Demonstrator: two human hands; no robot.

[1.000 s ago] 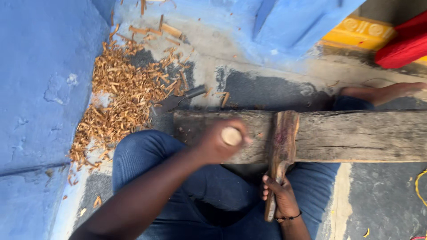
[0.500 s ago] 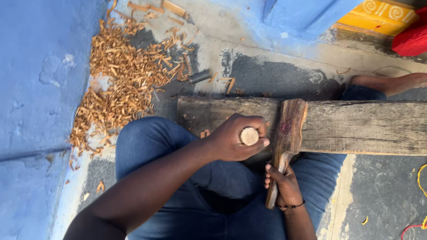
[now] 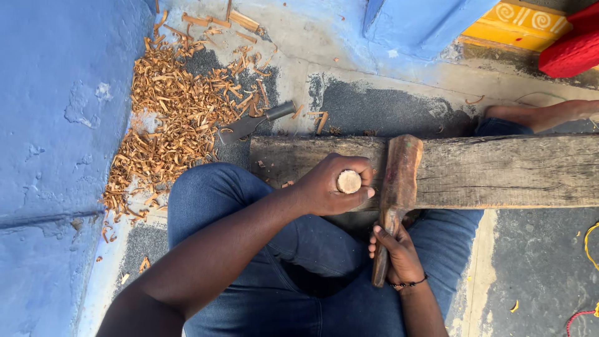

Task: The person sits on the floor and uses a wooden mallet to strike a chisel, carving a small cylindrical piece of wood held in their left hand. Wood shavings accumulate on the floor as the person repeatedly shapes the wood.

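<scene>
A rough grey wooden beam (image 3: 511, 171) lies across my lap, over my blue jeans. My left hand (image 3: 327, 187) is closed round a tool with a round pale wooden handle end (image 3: 349, 181), held upright against the beam's near edge. Just to its right, a reddish-brown carved wooden piece (image 3: 402, 168) lies crosswise over the beam. My right hand (image 3: 396, 253) grips its narrow lower end below the beam. The tool's working tip is hidden under my left hand.
A heap of tan wood shavings (image 3: 168, 118) covers the floor by the blue wall (image 3: 56, 125) at left. A metal blade tool with a dark handle (image 3: 256, 122) lies behind the beam. A bare foot (image 3: 543, 115) rests at the beam's far right. A red object (image 3: 571, 53) sits top right.
My left hand, blurred in motion a second ago, has shifted slightly right and now sits still beside the reddish piece. My right hand keeps its grip.
</scene>
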